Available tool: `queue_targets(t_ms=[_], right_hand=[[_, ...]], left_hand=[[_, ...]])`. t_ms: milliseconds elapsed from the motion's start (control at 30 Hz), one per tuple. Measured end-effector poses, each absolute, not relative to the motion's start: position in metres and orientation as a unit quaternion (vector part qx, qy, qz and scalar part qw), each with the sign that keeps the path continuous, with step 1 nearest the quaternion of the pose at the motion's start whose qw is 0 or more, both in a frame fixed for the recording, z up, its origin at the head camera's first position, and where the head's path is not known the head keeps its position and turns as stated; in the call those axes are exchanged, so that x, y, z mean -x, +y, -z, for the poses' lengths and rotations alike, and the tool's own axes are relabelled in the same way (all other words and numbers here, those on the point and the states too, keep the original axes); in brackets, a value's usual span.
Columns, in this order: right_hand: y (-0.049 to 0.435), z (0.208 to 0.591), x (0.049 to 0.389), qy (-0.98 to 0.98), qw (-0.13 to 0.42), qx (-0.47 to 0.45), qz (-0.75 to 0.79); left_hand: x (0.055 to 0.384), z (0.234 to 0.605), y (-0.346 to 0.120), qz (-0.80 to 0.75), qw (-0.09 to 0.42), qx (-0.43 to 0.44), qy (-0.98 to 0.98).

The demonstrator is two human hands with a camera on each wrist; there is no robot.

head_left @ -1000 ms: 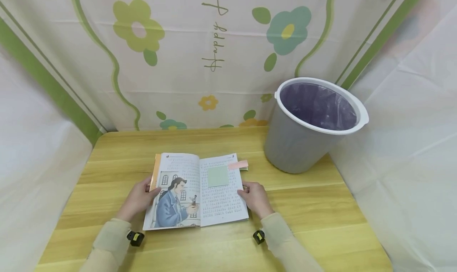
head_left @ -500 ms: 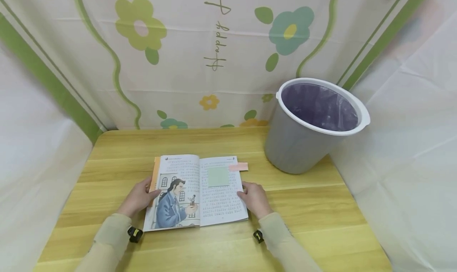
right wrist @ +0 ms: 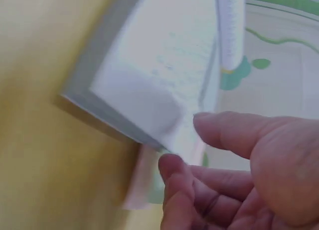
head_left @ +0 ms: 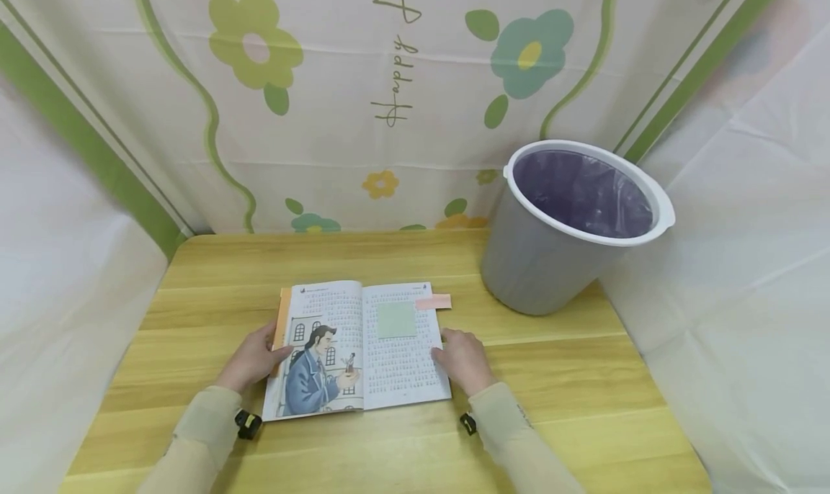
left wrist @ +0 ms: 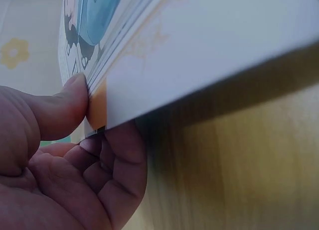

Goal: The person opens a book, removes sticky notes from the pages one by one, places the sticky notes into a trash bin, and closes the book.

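Observation:
An open book (head_left: 402, 371) with printed text and a drawing of a person in a blue coat lies on the table. My left hand (head_left: 256, 357) grips its left edge. In the left wrist view the thumb presses the page side, and the curled fingers of that hand (left wrist: 75, 185) tuck beneath the orange-edged cover. At the opposite edge, my right hand (head_left: 463, 357) holds the right-hand pages (right wrist: 149, 100) between thumb and fingers. A pale green sticky note (head_left: 397, 320) is on the right page, and a pink paper tab (head_left: 433, 302) sticks out past its edge.
A grey bin (head_left: 538, 263) with a white rim and a dark purple liner stands at the table's back right. Behind the wooden table (head_left: 337, 256) hangs a flower-patterned curtain (head_left: 311, 83). Pale cloth closes in both sides.
The upper edge of the right page has dropped slightly, and the pink tab has gone from tilted to nearly level. Both hands keep their places on the book.

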State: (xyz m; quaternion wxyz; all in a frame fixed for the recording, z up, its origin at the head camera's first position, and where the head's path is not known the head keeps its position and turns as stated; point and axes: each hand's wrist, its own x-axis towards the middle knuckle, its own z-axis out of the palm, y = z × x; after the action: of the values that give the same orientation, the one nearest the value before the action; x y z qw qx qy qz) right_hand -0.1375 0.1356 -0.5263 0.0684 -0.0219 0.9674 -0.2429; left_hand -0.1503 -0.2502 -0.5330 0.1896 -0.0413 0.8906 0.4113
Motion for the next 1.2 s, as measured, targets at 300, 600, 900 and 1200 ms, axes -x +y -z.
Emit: queue_targets(t_ms=[300,600,900,1200], right_hand=[[0.108,0.504,0.133,0.961,0.066,0.137,0.232],[0.066,0.512,0.111,0.944,0.051,0.285,0.158],[0.042,0.529,0.09,0.923,0.041,0.366,0.113],[0.037,0.529,0.087,0.928,0.059,0.351,0.109]], left_hand=[[0.152,0.538,-0.251,-0.405,0.194,0.043,0.893],[0.153,0.541,-0.251,-0.408,0.201,0.051,0.889],[0.152,0.537,-0.251,-0.398,0.201,0.041,0.894],[0.156,0.519,-0.246,-0.315,0.165,0.029,0.934]])
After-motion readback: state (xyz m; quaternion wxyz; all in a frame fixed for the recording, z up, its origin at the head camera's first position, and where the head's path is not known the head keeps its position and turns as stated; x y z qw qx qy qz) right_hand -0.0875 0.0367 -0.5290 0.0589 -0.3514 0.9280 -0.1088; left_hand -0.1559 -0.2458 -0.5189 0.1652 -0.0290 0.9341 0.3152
